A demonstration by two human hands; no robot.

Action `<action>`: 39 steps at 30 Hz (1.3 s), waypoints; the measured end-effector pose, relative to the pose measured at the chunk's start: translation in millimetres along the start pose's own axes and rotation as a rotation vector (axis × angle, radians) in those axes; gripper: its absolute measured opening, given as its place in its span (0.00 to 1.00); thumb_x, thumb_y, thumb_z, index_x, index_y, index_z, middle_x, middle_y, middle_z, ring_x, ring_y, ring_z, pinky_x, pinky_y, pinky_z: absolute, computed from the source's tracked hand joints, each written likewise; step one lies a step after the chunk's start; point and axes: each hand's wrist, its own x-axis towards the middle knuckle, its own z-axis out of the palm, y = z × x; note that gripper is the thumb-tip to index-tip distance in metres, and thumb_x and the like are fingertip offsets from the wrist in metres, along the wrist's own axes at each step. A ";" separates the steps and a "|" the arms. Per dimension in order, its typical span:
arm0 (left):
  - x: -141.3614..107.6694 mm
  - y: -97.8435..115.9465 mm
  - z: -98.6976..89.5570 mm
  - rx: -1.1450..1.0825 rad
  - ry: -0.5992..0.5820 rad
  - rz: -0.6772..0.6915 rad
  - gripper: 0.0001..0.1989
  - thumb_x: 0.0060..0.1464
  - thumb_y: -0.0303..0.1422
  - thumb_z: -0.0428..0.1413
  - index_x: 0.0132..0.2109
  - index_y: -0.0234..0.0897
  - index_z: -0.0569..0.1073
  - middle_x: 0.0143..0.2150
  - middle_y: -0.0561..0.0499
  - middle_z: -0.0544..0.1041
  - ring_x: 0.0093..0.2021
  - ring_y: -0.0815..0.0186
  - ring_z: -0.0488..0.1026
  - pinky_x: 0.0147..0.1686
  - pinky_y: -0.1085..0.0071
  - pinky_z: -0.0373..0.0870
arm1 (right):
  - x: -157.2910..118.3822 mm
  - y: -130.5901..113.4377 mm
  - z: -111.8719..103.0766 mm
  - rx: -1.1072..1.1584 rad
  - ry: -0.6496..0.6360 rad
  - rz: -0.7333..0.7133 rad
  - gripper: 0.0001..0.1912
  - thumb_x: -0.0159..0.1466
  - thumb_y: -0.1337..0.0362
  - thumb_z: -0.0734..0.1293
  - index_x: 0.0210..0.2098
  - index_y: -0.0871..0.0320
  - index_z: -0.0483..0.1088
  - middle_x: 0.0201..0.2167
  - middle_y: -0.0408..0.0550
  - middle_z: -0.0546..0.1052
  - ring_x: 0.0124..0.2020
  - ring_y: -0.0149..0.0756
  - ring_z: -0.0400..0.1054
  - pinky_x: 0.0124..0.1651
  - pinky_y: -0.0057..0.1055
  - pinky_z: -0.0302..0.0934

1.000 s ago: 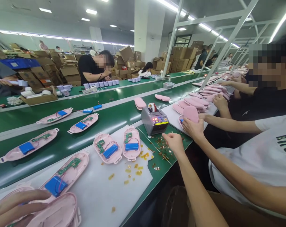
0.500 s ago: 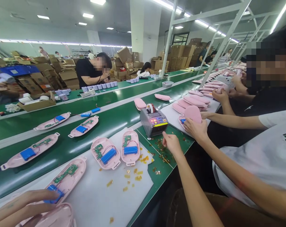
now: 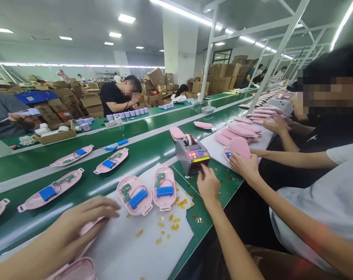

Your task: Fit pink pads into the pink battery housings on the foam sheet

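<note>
Green conveyor belt [image 3: 141,155] runs along the bench, with a white sheet [image 3: 153,249] laid on it and a grey tape dispenser [image 3: 191,153] beyond the sheet's far edge. The right hand [image 3: 208,186] is the nearer to the dispenser, its fingers [image 3: 202,170] at the machine's front, well apart from the left hand [image 3: 83,221], which spreads over a pink casing [image 3: 87,227] whose long axis is mostly hidden. Whether either hand grips, I cannot tell. Amber tape scraps [image 3: 174,226] lie between the hands, beside an open pink casing [image 3: 122,198] holding a blue battery [image 3: 138,198].

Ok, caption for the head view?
Right hand at a tape dispenser, left hand over a pink plastic shell on a green conveyor.
</note>
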 end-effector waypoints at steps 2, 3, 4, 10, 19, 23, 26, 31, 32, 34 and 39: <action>32.0 -8.2 8.6 -0.028 -0.059 -0.035 0.15 0.60 0.32 0.48 0.43 0.57 0.77 0.44 0.64 0.80 0.39 0.68 0.78 0.37 0.74 0.77 | -3.3 3.1 -0.3 -0.164 -0.037 -0.063 0.22 0.66 0.66 0.58 0.57 0.57 0.71 0.41 0.55 0.74 0.34 0.39 0.69 0.30 0.32 0.53; 52.0 -11.4 14.6 -0.044 -0.086 -0.044 0.13 0.61 0.33 0.48 0.43 0.54 0.76 0.44 0.61 0.80 0.40 0.67 0.78 0.40 0.72 0.77 | -3.2 4.8 -0.7 -0.219 -0.057 -0.084 0.22 0.66 0.68 0.57 0.58 0.57 0.70 0.41 0.54 0.74 0.34 0.39 0.70 0.29 0.32 0.53; 74.0 -14.1 21.6 -0.054 -0.111 -0.041 0.12 0.61 0.34 0.48 0.42 0.50 0.76 0.44 0.58 0.80 0.42 0.66 0.77 0.43 0.71 0.76 | -2.2 6.7 -1.2 -0.257 -0.076 -0.106 0.23 0.66 0.69 0.57 0.58 0.56 0.70 0.41 0.54 0.74 0.34 0.39 0.70 0.29 0.31 0.53; 216.3 -28.6 80.9 0.030 -0.086 0.051 0.14 0.56 0.27 0.48 0.44 0.40 0.76 0.47 0.49 0.78 0.50 0.61 0.74 0.55 0.62 0.69 | 13.8 23.2 -12.2 -0.168 -0.184 -0.273 0.23 0.64 0.71 0.57 0.55 0.57 0.71 0.40 0.51 0.74 0.32 0.37 0.70 0.30 0.30 0.57; 316.1 -46.2 170.6 0.251 -0.183 0.016 0.24 0.64 0.43 0.50 0.62 0.37 0.69 0.68 0.39 0.61 0.71 0.45 0.51 0.68 0.44 0.48 | 88.0 8.0 -14.1 0.655 -0.021 0.278 0.21 0.53 0.54 0.69 0.43 0.59 0.73 0.37 0.52 0.77 0.39 0.40 0.71 0.41 0.32 0.65; 319.5 -58.9 188.2 0.282 -0.237 -0.025 0.25 0.65 0.45 0.46 0.64 0.41 0.67 0.71 0.39 0.56 0.71 0.44 0.49 0.68 0.42 0.46 | 104.1 11.0 10.9 0.786 -0.091 0.354 0.18 0.54 0.56 0.68 0.40 0.60 0.75 0.33 0.48 0.78 0.37 0.37 0.73 0.40 0.31 0.66; 322.5 -64.6 192.3 0.311 -0.219 -0.026 0.25 0.65 0.47 0.47 0.64 0.45 0.66 0.72 0.43 0.53 0.72 0.45 0.47 0.69 0.46 0.46 | 102.1 16.6 20.4 0.897 -0.109 0.418 0.18 0.53 0.57 0.68 0.41 0.60 0.75 0.35 0.48 0.79 0.38 0.37 0.73 0.42 0.31 0.66; 325.4 -66.2 192.7 0.321 -0.228 -0.066 0.27 0.65 0.46 0.45 0.66 0.41 0.63 0.71 0.40 0.54 0.71 0.47 0.50 0.68 0.48 0.48 | 81.4 20.2 15.6 1.019 -0.026 0.525 0.21 0.52 0.53 0.69 0.40 0.60 0.74 0.39 0.50 0.79 0.41 0.37 0.73 0.42 0.29 0.66; 325.2 -66.0 192.6 0.321 -0.234 -0.078 0.27 0.65 0.46 0.44 0.66 0.41 0.63 0.71 0.39 0.54 0.70 0.47 0.51 0.68 0.48 0.49 | 74.2 20.6 13.5 1.001 0.033 0.567 0.21 0.53 0.50 0.68 0.38 0.60 0.73 0.38 0.50 0.79 0.40 0.37 0.73 0.41 0.29 0.66; 324.3 -65.6 192.2 0.330 -0.228 -0.089 0.26 0.65 0.46 0.44 0.65 0.41 0.64 0.71 0.40 0.54 0.70 0.47 0.51 0.67 0.48 0.49 | 58.6 21.5 9.6 0.939 0.109 0.651 0.22 0.54 0.45 0.67 0.32 0.59 0.71 0.34 0.50 0.78 0.35 0.36 0.72 0.36 0.29 0.65; 322.4 -65.3 191.7 0.331 -0.227 -0.055 0.25 0.65 0.45 0.44 0.64 0.42 0.65 0.70 0.40 0.57 0.70 0.49 0.51 0.67 0.49 0.50 | 35.5 20.2 4.3 0.956 -0.139 0.768 0.24 0.53 0.42 0.69 0.25 0.60 0.71 0.25 0.49 0.76 0.24 0.33 0.69 0.27 0.28 0.61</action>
